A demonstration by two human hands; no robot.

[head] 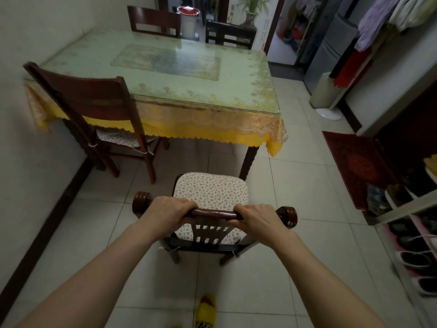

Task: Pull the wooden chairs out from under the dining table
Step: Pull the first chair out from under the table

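A dark wooden chair [214, 213] with a floral seat cushion stands on the tiled floor, apart from the near edge of the dining table [165, 91]. My left hand [169, 210] and my right hand [259, 220] both grip its top rail, backs of the hands up. The table has a glass top over a yellow-fringed cloth. A second wooden chair [94, 102] stands at the near left, its seat partly under the table. At the table's far side stand two more chairs [155, 21], [230, 34], tucked close.
A wall runs along the left. On the right are a red mat [354, 166], a shoe rack with several shoes [413, 245], a white fan base [328, 110] and hanging clothes. A yellow slipper [207, 311] shows below me. Open tiled floor lies around the chair.
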